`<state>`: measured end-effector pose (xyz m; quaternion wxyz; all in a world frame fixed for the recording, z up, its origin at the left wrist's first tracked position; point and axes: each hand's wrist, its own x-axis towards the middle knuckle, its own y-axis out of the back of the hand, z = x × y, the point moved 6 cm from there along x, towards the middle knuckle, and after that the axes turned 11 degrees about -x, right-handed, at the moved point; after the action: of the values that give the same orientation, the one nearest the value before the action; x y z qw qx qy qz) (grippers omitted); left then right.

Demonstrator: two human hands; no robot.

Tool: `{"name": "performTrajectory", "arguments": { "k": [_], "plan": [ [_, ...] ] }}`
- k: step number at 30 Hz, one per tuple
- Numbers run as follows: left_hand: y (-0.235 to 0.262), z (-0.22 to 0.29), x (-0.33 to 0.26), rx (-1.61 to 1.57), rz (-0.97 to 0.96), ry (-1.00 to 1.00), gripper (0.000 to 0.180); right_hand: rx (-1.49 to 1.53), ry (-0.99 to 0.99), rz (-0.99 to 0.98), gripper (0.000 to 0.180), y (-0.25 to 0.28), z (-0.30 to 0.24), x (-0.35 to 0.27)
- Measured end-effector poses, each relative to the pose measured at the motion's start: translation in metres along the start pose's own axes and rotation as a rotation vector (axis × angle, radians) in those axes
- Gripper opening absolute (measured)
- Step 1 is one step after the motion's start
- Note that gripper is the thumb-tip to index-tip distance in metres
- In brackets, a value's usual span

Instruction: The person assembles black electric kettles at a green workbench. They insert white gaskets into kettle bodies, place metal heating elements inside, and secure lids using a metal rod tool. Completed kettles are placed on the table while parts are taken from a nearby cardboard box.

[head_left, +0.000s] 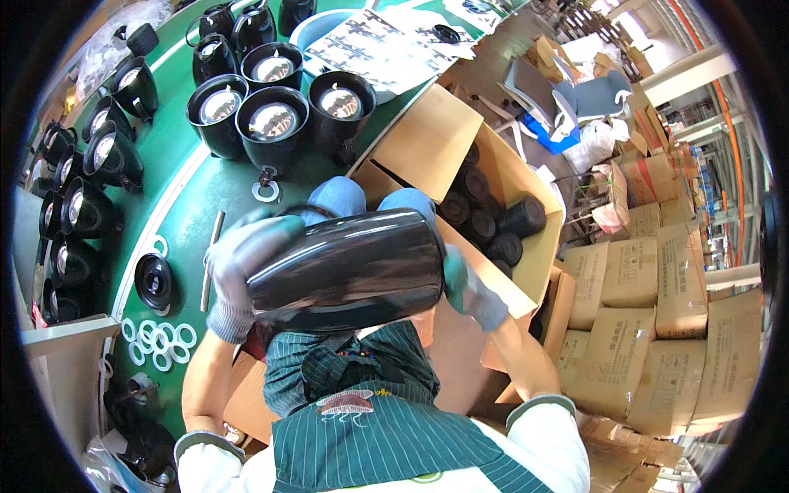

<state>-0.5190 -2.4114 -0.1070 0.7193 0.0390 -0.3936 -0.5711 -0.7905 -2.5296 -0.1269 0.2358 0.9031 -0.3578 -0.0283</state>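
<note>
A glossy black jug body (353, 271) lies sideways across my lap, held between both gloved hands. My left hand (246, 259), slightly smeared by motion, is closed round its left end. At the other end my right hand (470, 287) grips the rim, its fingertips partly hidden. Just left of my left hand a thin metal rod (212, 261) lies on the green table (185, 222). Beyond the jug body stand several black jugs (273, 123) with silvery liners showing in their open tops. A white ring (265, 191) lies in front of them.
Loose white rings (159, 341) and a round black lid (154, 281) lie on the left. More black jugs (113, 156) line the far left. An open carton (538, 271) with black cylindrical parts stands to my right, before stacked cartons (633, 312). Printed sheets (378, 49) lie at the back.
</note>
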Motion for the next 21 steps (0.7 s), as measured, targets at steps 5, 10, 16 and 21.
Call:
{"name": "performTrajectory", "arguments": {
  "k": [5, 10, 16, 21],
  "plan": [
    [-0.001, 0.058, 0.001, 0.361, -0.263, -0.602, 0.035, -0.117, -0.183, 0.066, 0.078, -0.029, 0.098, -0.051],
    [0.009, -0.043, -0.024, -0.335, -0.009, 0.411, 0.033, -0.27, -0.133, -0.036, 0.115, 0.0, -0.021, -0.023],
    [-0.008, -0.022, -0.019, -0.289, 0.029, 0.295, 0.032, 0.234, -0.1, 0.147, 0.1, -0.03, -0.009, -0.026],
    [0.014, 0.017, -0.005, 0.152, -0.002, -0.36, 0.032, 0.278, -0.071, 0.06, 0.097, -0.028, 0.016, -0.028]
  ]
}}
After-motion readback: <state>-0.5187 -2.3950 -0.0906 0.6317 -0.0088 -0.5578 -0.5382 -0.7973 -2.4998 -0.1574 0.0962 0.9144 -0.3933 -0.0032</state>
